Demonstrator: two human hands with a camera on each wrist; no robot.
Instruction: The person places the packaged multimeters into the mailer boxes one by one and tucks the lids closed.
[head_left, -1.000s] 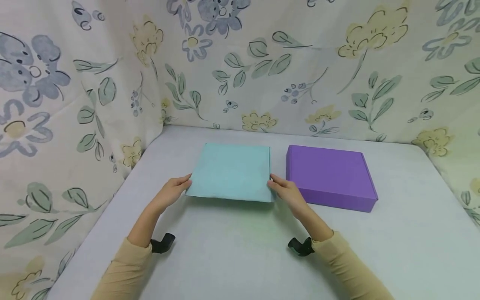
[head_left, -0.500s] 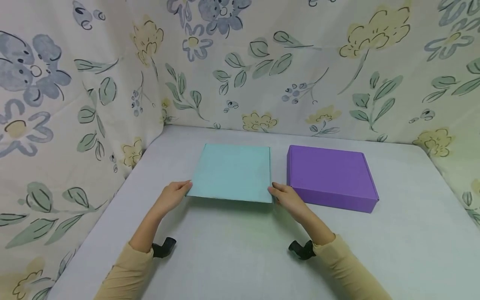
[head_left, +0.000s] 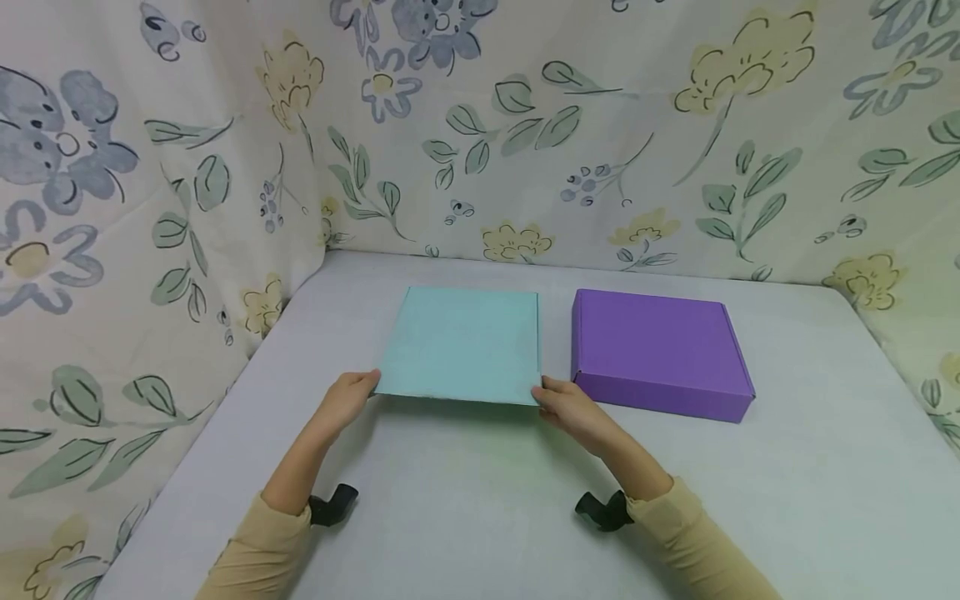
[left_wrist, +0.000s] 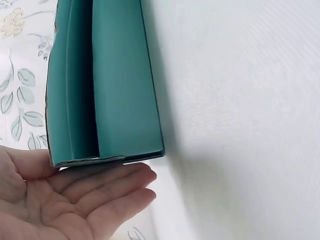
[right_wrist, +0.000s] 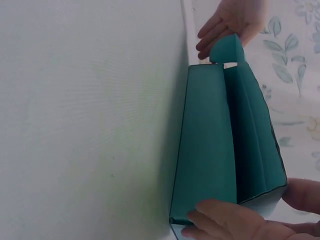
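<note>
A light teal cardboard box (head_left: 465, 342) lies at the middle back of the table, its lid sloping up toward the front. In the left wrist view a dark gap shows between the lid's front flap (left_wrist: 59, 110) and the front wall (left_wrist: 125, 80). My left hand (head_left: 345, 404) is at the front left corner, thumb against the lid's edge and fingers straight along the box's side. At the front right corner, my right hand (head_left: 573, 412) has its thumb on the lid and fingers extended by the side. A side tab (right_wrist: 226, 50) sticks out near the left hand.
To the right of the teal box sits a closed purple box (head_left: 660, 342). A white cloth (head_left: 465, 517) covers the table, and floral curtains (head_left: 525, 125) hang behind and at the sides. Black wrist cameras (head_left: 603, 510) are worn on both wrists.
Both hands have slid toward me along the lid's sides to its front corners. The lid's front edge shows only a slight shift, and the purple box stays in place.
</note>
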